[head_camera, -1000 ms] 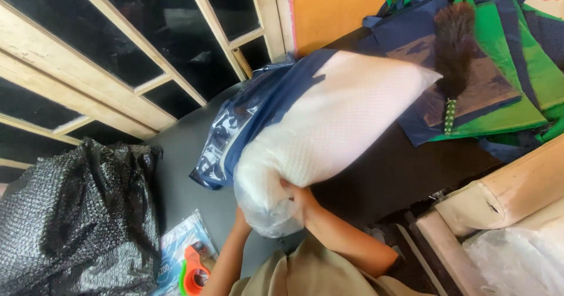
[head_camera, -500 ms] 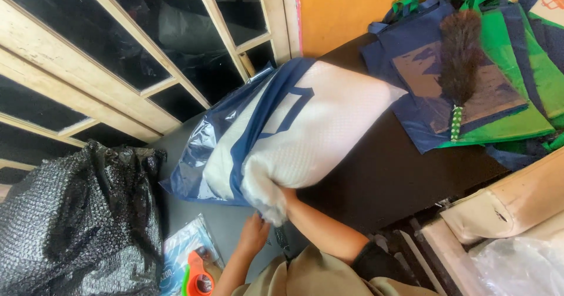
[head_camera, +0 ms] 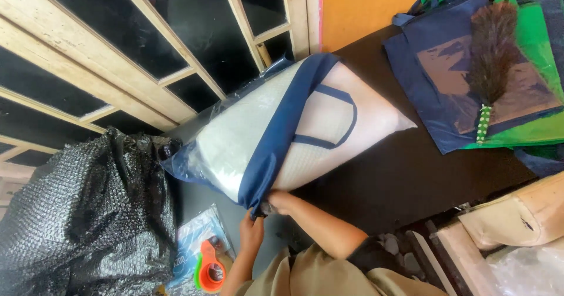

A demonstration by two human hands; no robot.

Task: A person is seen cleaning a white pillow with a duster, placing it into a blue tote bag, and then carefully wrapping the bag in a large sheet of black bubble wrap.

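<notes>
Far left: a heap of black bubble wrap (head_camera: 70, 213), crowding the desk's (head_camera: 411, 184) left end. Just right of it, low in view, a clear packet (head_camera: 191, 243) with an orange tape dispenser (head_camera: 210, 269) lying on it, little free room around either. Above, wooden window bars (head_camera: 135, 55) with dark panes, running close along the desk's far edge. At centre: a white pillow (head_camera: 352, 119) half inside a clear bag with navy trim (head_camera: 282, 125), lying slantwise, its upper corner near the window frame, its right corner pointing onto bare dark desk. Left hand (head_camera: 252, 232) just below the bag's lowest corner, fingers curled, whether touching the trim cannot be told. Right hand (head_camera: 281, 202) pinched on the navy trim at that same corner, grip closed on the bag's edge. Right of the pillow: a wide stretch of open desk. Further right: a flat navy tote bag (head_camera: 423, 90) with a dark feather duster (head_camera: 490, 55) laid across it, a green bag (head_camera: 534, 49) beneath, close against the right border. Bottom right: a beige cushioned edge (head_camera: 517, 219) just beside the desk's near edge.
</notes>
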